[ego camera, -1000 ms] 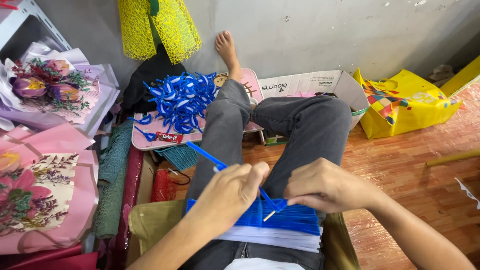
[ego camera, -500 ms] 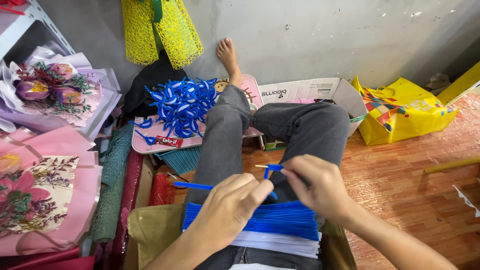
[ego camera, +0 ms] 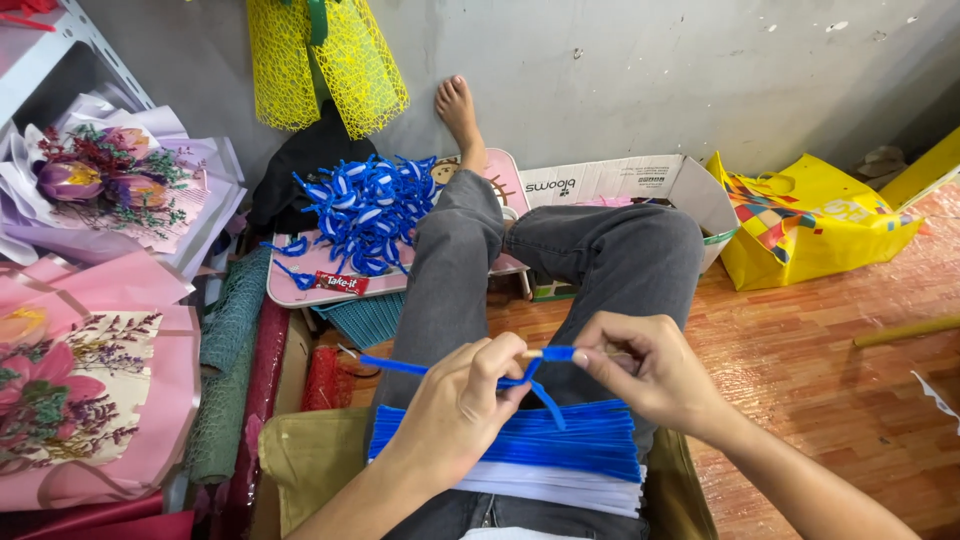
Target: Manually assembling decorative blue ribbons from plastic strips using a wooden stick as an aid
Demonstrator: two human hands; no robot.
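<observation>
My left hand (ego camera: 462,400) and my right hand (ego camera: 648,368) meet above my lap and together pinch a thin blue pipe cleaner (ego camera: 470,366), bent between the fingertips, with one end sticking out to the left. Under the hands a flat bundle of blue and white pipe cleaners (ego camera: 530,452) lies across my thighs in grey trousers. Beyond my left knee a pile of twisted blue pipe-cleaner pieces (ego camera: 365,210) rests on a small pink table (ego camera: 310,270).
Wrapped flower bouquets (ego camera: 100,180) and pink paper sheets (ego camera: 90,400) lie at the left, with rolls of green mesh (ego camera: 230,340). Yellow netting (ego camera: 325,60) hangs on the grey wall. A cardboard box (ego camera: 620,185) and a yellow bag (ego camera: 810,215) stand at the right on a wooden floor.
The hands rose off the bundle and drew apart slightly; the single blue pipe cleaner now is bent between the fingertips of both hands.
</observation>
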